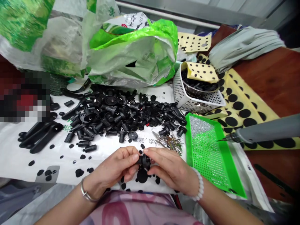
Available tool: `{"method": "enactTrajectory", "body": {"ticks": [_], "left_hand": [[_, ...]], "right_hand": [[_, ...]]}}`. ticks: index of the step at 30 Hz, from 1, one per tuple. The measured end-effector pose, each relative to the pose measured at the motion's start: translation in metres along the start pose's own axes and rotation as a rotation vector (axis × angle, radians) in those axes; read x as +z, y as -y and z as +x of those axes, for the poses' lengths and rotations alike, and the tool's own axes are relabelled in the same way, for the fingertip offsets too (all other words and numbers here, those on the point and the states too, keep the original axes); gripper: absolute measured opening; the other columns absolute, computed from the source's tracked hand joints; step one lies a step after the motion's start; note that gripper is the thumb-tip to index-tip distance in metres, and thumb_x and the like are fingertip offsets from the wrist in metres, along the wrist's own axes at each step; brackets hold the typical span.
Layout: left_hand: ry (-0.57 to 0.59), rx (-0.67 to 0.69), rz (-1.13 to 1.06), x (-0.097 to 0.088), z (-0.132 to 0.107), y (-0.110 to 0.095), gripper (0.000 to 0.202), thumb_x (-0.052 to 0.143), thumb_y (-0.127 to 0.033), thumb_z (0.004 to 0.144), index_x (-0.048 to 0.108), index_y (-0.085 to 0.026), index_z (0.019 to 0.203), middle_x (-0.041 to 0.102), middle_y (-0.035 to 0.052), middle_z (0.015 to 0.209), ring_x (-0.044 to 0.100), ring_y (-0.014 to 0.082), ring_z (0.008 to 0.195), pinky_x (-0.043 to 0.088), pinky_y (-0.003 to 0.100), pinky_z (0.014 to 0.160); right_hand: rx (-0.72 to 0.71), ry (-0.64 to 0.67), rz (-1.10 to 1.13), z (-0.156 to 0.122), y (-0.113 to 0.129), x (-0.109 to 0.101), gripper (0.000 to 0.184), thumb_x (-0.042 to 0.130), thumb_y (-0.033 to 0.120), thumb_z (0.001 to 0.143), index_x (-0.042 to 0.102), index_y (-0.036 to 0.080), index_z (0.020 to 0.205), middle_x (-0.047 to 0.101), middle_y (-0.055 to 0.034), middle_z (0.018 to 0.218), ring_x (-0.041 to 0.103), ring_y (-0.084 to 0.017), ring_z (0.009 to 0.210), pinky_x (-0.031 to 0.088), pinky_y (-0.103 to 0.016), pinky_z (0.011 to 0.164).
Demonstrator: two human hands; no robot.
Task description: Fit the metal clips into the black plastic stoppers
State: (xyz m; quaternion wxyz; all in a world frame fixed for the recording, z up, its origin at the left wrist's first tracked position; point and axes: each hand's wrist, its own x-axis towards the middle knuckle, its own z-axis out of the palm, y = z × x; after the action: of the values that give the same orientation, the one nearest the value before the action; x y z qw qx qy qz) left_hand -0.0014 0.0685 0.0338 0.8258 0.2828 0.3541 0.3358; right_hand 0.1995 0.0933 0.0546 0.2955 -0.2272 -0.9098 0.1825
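While pinched two-handed, black plastic part (143,161) judged light, stiff, smooth | left hand (114,167) fingertips closed on one side | right hand (172,170) fingertips closed on other | best held by rim

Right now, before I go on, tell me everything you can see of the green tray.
The green tray is a shallow, bright, plastic-looking rectangle with a perforated floor and a low solid rim. It lies flat on the white sheet, right of the right hand and close to its wrist, long side running away from the person. Silvery bits cover its far end. Its right rim meets the yellow dotted sheets.
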Motion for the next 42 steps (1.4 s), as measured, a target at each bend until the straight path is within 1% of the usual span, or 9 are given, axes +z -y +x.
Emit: {"method": "enactTrajectory", "body": {"ticks": [4, 10, 20, 23, 26, 30, 36, 39, 42], "left_hand": [[-0.052, 0.059, 0.037, 0.001, 0.001, 0.0, 0.029, 0.061, -0.042, 0.079, 0.048, -0.016, 0.081, 0.046, -0.008, 0.046, 0.031, 0.0024, 0.034, 0.02, 0.017, 0.037], [-0.128, 0.155, 0.219, 0.0, 0.003, 0.0, 0.028, 0.058, -0.043, 0.081, 0.049, -0.016, 0.081, 0.046, -0.0076, 0.045, 0.035, 0.0049, 0.038, 0.024, 0.018, 0.041], [-0.163, 0.213, 0.183, -0.001, 0.006, -0.001, 0.027, 0.056, -0.042, 0.083, 0.05, -0.016, 0.082, 0.049, -0.0066, 0.051, 0.038, 0.0048, 0.041, 0.029, 0.018, 0.044], [-0.149, 0.2, 0.21, -0.003, 0.003, -0.003, 0.027, 0.055, -0.042, 0.083, 0.05, -0.015, 0.082, 0.048, -0.0068, 0.049, 0.038, 0.0046, 0.04, 0.028, 0.018, 0.043], [-0.074, 0.095, 0.175, -0.006, -0.001, -0.004, 0.029, 0.057, -0.044, 0.082, 0.048, -0.016, 0.078, 0.045, -0.0079, 0.046, 0.033, 0.0035, 0.035, 0.022, 0.017, 0.038], [-0.008, -0.054, 0.016, -0.008, -0.003, -0.004, 0.034, 0.062, -0.047, 0.077, 0.044, -0.018, 0.072, 0.042, -0.0091, 0.045, 0.026, 0.0019, 0.032, 0.017, 0.016, 0.033], [0.055, -0.151, -0.134, -0.01, -0.004, -0.004, 0.032, 0.066, -0.043, 0.076, 0.045, -0.018, 0.077, 0.038, -0.0102, 0.046, 0.02, 0.001, 0.034, 0.016, 0.014, 0.034], [0.021, -0.079, -0.116, -0.007, -0.004, -0.004, 0.031, 0.062, -0.044, 0.078, 0.044, -0.019, 0.076, 0.037, -0.0101, 0.047, 0.021, 0.0016, 0.036, 0.018, 0.014, 0.035], [-0.09, 0.098, 0.088, -0.002, -0.002, -0.005, 0.03, 0.058, -0.044, 0.081, 0.044, -0.018, 0.076, 0.039, -0.0094, 0.048, 0.028, 0.0035, 0.039, 0.024, 0.015, 0.039]], "right_hand": [[0.064, -0.051, 0.018, -0.001, -0.002, 0.008, 0.039, 0.045, 0.032, 0.093, 0.042, 0.015, 0.128, 0.066, -0.0114, 0.097, 0.064, -0.02, 0.088, 0.054, -0.033, 0.075], [0.174, -0.128, 0.037, 0.002, 0.001, 0.017, 0.036, 0.05, 0.042, 0.089, 0.052, 0.015, 0.113, 0.066, -0.0051, 0.074, 0.061, -0.016, 0.06, 0.051, -0.028, 0.056], [0.302, -0.103, 0.076, 0.007, 0.011, 0.019, 0.039, 0.048, 0.035, 0.091, 0.045, 0.014, 0.124, 0.062, -0.0079, 0.083, 0.06, -0.018, 0.068, 0.054, -0.033, 0.064], [0.254, -0.11, 0.107, 0.008, 0.01, 0.017, 0.04, 0.048, 0.029, 0.092, 0.042, 0.017, 0.129, 0.062, -0.0107, 0.097, 0.062, -0.019, 0.081, 0.055, -0.033, 0.071], [0.093, -0.06, 0.04, 0.007, 0.004, 0.012, 0.043, 0.048, 0.029, 0.092, 0.041, 0.016, 0.132, 0.062, -0.0135, 0.107, 0.06, -0.021, 0.099, 0.054, -0.035, 0.081], [-0.062, 0.016, -0.029, 0.009, -0.004, 0.006, 0.044, 0.045, 0.028, 0.093, 0.038, 0.013, 0.134, 0.062, -0.015, 0.109, 0.06, -0.021, 0.099, 0.055, -0.035, 0.081], [-0.102, 0.044, 0.048, 0.016, -0.006, 0.005, 0.043, 0.044, 0.029, 0.093, 0.039, 0.011, 0.132, 0.06, -0.0155, 0.111, 0.058, -0.02, 0.103, 0.053, -0.033, 0.085], [-0.038, -0.005, 0.079, 0.017, -0.005, 0.009, 0.04, 0.046, 0.03, 0.093, 0.043, 0.01, 0.128, 0.063, -0.0147, 0.104, 0.06, -0.019, 0.096, 0.054, -0.032, 0.081], [0.108, -0.076, 0.089, 0.017, -0.005, 0.017, 0.036, 0.047, 0.036, 0.091, 0.054, 0.01, 0.116, 0.065, -0.0094, 0.082, 0.061, -0.017, 0.073, 0.054, -0.029, 0.064]]}}
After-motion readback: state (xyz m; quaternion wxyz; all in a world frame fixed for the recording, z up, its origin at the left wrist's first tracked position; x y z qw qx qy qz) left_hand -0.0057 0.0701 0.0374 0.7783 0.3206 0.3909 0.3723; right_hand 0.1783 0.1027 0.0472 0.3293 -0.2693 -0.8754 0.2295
